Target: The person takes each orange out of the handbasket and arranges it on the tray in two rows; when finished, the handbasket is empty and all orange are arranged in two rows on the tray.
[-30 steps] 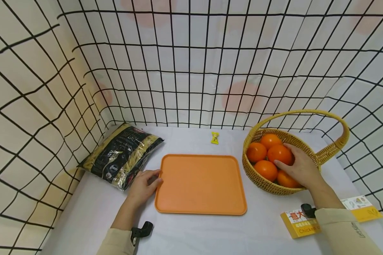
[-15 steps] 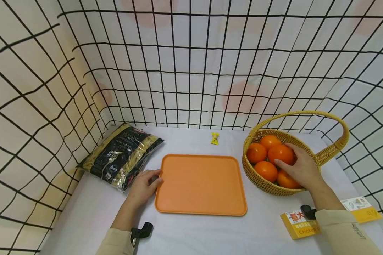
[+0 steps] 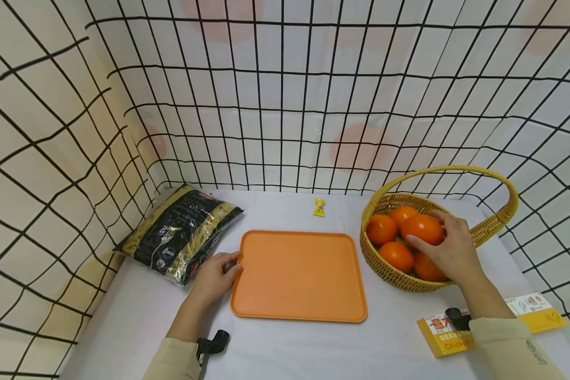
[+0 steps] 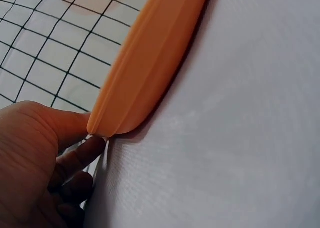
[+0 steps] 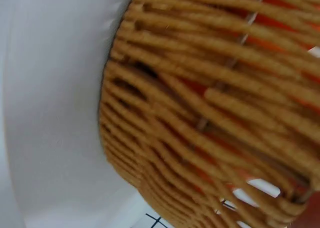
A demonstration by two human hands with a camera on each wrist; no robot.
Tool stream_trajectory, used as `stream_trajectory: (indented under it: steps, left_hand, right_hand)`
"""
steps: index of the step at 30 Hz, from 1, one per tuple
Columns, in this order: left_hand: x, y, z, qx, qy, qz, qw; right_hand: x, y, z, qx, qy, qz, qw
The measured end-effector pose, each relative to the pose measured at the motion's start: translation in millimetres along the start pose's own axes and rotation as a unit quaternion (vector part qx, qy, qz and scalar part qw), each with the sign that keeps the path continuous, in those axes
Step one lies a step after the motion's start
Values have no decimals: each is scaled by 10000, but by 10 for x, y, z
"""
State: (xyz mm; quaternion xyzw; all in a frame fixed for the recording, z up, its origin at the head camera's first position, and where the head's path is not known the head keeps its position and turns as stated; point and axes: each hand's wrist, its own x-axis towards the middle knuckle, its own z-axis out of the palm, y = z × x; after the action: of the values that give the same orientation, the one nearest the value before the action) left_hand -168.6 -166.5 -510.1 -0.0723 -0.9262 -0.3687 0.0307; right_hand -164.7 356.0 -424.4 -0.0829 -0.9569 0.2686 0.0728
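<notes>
My left hand [image 3: 211, 282] pinches the left edge of an orange rectangular tray [image 3: 299, 277] on the white cloth. In the left wrist view, the thumb lies on the tray rim [image 4: 145, 62] and a finger is under it. On the right stands a woven basket [image 3: 385, 270] with a tall arched handle, holding several oranges. Reaching into it, my right hand [image 3: 457, 253] grips one orange [image 3: 423, 229] between thumb and fingers, above the others. The basket's woven side [image 5: 200, 87] fills most of the right wrist view, with the hand hidden.
A black and gold bag of pasta [image 3: 180, 232] lies left of the tray. One small yellow wrapped candy [image 3: 319, 207] sits behind it. A yellow and white box [image 3: 444, 338] lies partly under the right forearm. Black wire grid panels [image 3: 294, 132] surround the back and sides.
The right hand has lifted its orange slightly and shifted it a little to the right in the basket. The left hand and the tray have stayed in place.
</notes>
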Motion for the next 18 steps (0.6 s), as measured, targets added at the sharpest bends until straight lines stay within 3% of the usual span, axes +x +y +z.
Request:
stream_trajectory:
  steps: [4, 11, 18]
  left_hand:
    - [4, -7, 6, 13, -11, -19, 10000]
    - [-9, -19, 15, -15, 47, 31, 10000]
    - [-14, -23, 18, -95, 112, 116, 9998]
  right_hand:
    - [-32, -52, -10, 296, 107, 142, 9994]
    - [-127, -143, -13, 578, 437, 10, 9974]
    - [-246, -267, 22, 698, 350, 124, 9969]
